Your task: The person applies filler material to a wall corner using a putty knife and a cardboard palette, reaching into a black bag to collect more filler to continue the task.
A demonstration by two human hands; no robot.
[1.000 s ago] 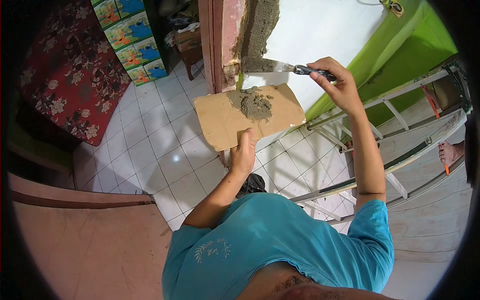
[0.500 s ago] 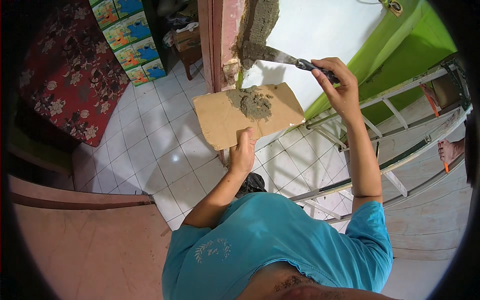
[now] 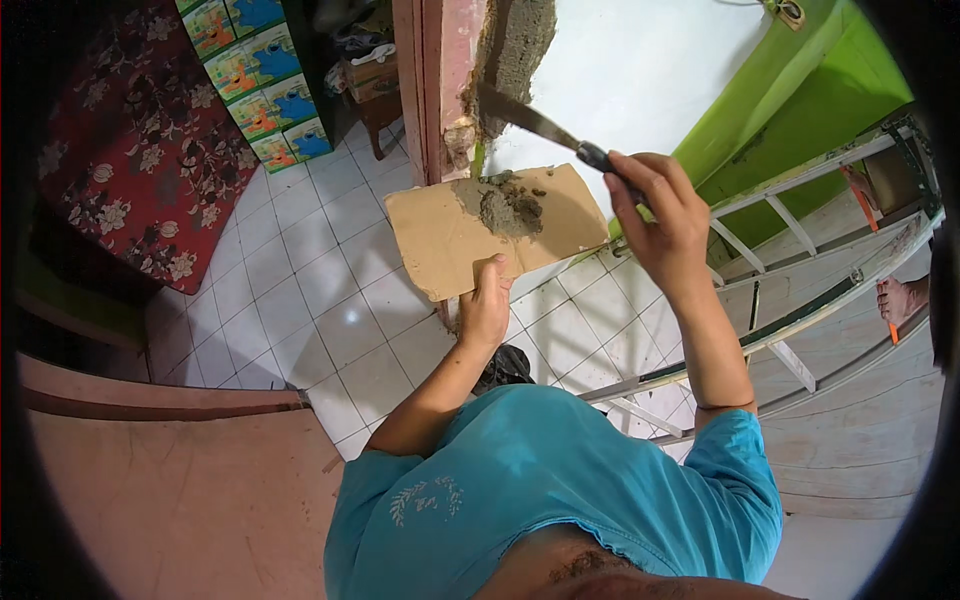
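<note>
Putty knife (image 3: pixel 540 124) is gripped by its black handle; its dirty blade is pointed up-left in view, tip held at the lower part of the rough grey mortar strip (image 3: pixel 522 55). Brown cardboard sheet (image 3: pixel 435 235) is held below, worn at the edges; lumpy grey mortar heap (image 3: pixel 512 208) is piled near its far edge.

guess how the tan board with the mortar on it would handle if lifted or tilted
The tan board is probably fairly stiff: it looks nearly flat with the left hand holding its near edge. Its edge looks thin, so it may be light for its size. Tilted, it might shed crumbs from the loose-looking grey mortar on top.
</note>
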